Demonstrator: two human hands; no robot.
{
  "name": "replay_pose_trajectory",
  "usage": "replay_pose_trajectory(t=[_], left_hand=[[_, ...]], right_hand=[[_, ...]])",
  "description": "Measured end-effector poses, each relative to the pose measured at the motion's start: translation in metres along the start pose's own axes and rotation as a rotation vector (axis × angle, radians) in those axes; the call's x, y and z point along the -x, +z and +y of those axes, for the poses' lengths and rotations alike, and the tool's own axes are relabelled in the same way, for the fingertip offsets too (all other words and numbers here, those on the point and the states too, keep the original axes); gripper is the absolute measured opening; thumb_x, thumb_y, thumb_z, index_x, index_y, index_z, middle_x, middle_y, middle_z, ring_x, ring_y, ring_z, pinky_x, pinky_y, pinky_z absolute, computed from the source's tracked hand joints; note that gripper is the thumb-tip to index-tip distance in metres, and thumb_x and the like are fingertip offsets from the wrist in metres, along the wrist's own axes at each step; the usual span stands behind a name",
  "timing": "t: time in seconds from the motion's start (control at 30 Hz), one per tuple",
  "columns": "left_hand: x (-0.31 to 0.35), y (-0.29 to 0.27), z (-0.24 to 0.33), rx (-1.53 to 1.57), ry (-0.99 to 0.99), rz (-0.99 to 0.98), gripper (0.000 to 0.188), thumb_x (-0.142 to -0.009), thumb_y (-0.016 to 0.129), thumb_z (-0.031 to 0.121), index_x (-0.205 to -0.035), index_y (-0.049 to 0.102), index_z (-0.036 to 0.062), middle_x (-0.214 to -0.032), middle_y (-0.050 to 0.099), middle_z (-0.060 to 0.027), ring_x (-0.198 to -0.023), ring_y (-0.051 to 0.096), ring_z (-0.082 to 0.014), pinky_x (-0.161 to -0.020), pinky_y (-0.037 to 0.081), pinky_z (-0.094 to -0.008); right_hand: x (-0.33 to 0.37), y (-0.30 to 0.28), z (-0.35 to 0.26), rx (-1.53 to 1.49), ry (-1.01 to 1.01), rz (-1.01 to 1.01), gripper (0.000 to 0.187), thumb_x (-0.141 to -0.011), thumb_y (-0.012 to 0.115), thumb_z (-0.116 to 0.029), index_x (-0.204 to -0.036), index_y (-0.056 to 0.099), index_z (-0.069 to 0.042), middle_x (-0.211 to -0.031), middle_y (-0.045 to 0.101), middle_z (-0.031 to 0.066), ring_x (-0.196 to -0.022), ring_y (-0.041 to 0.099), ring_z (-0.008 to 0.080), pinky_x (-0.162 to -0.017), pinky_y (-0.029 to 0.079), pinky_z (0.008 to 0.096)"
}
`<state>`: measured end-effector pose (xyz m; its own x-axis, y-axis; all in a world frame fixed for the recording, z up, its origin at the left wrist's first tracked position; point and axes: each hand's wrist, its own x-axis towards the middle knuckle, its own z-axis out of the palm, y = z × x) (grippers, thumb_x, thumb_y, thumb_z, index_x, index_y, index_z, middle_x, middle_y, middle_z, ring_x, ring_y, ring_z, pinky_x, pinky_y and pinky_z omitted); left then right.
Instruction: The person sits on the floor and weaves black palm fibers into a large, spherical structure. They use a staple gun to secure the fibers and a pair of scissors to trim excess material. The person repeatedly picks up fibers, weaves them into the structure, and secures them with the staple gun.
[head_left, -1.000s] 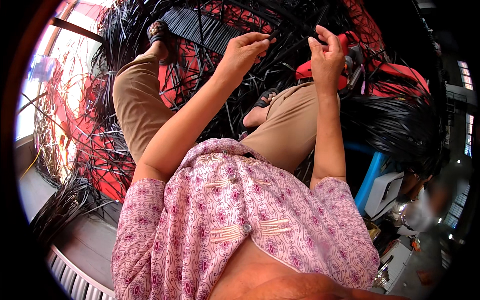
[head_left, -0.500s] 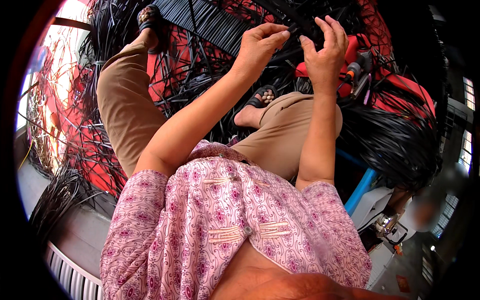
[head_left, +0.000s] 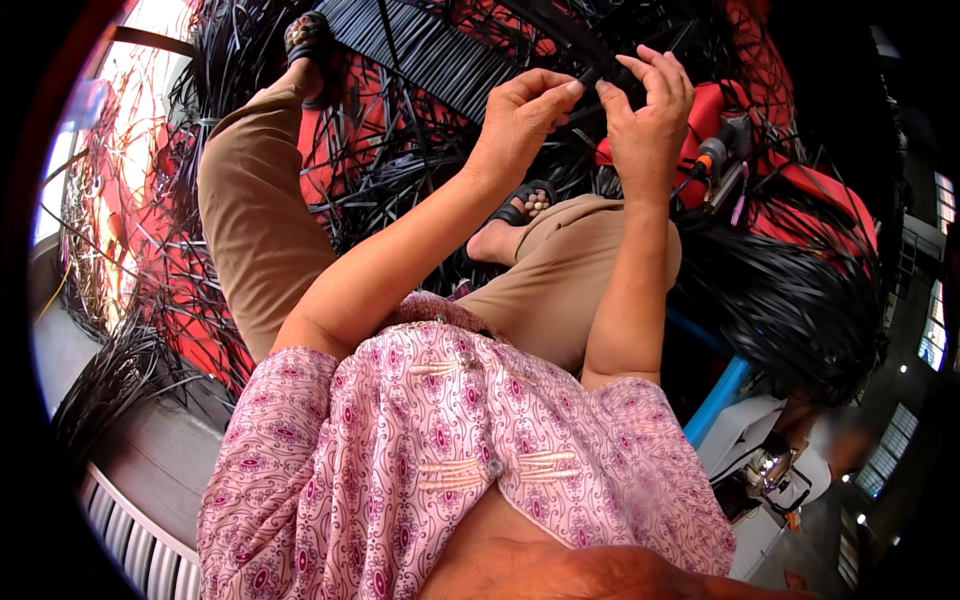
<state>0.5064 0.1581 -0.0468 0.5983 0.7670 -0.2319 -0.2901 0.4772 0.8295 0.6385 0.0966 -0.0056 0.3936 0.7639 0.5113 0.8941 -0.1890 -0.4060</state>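
My left hand (head_left: 522,122) is closed, thumb and forefinger pinched on a thin black plastic strip (head_left: 590,76) whose outline blurs into the dark strips behind it. Close by on the right, my right hand (head_left: 648,122) is raised with thumb and fingers apart. Its thumb tip comes near the strip; whether it touches cannot be told. Beyond both hands lies a panel of black strips set side by side (head_left: 420,52), its far part cut off by the picture's edge.
Loose black strips tangle over the red floor covering (head_left: 345,150). A thick black bundle (head_left: 790,300) lies to the right, near an orange-and-grey tool (head_left: 710,155) and a red object (head_left: 705,110). A blue bar (head_left: 718,400) stands beside my right elbow. My sandalled feet rest among the strips.
Both hands have shifted slightly lower in the picture. The left keeps its pinch, and the right thumb and fingers stay apart. The surroundings have shifted a little with the view.
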Motion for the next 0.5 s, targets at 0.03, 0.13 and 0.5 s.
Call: replay_pose_trajectory(t=[0.03,0.13,0.5], left_hand=[[0.0001,0.0007,-0.0002,0.014,-0.009,0.002,0.020,-0.092,0.068,0.021,-0.099,0.069,0.0029,-0.083,0.064,0.0027,-0.073,0.055,-0.0049,-0.068,0.045,-0.0201],[0.0013,0.0025,0.0011,0.026,-0.021,0.011,0.019,-0.092,0.068,0.021,-0.098,0.069,0.0035,-0.081,0.063,0.0030,-0.071,0.055,-0.0052,-0.067,0.044,-0.0199],[0.0084,0.0078,0.0038,0.047,-0.039,0.048,0.016,-0.091,0.069,0.020,-0.095,0.068,0.0039,-0.078,0.062,0.0020,-0.068,0.055,-0.0062,-0.062,0.044,-0.0204]], right_hand=[[-0.0002,0.0001,0.0002,-0.004,0.001,0.000,0.030,-0.075,0.077,-0.012,-0.104,0.070,-0.006,-0.123,0.061,0.0105,-0.128,0.045,0.0340,-0.106,0.039,0.0448],[0.0000,0.0004,0.0014,-0.006,-0.002,0.002,0.030,-0.075,0.077,-0.011,-0.103,0.069,-0.006,-0.123,0.060,0.0109,-0.128,0.045,0.0345,-0.107,0.038,0.0449],[-0.0007,-0.0009,-0.0001,-0.021,-0.007,0.010,0.030,-0.074,0.077,-0.010,-0.102,0.069,-0.005,-0.121,0.060,0.0112,-0.127,0.044,0.0347,-0.106,0.038,0.0449]])
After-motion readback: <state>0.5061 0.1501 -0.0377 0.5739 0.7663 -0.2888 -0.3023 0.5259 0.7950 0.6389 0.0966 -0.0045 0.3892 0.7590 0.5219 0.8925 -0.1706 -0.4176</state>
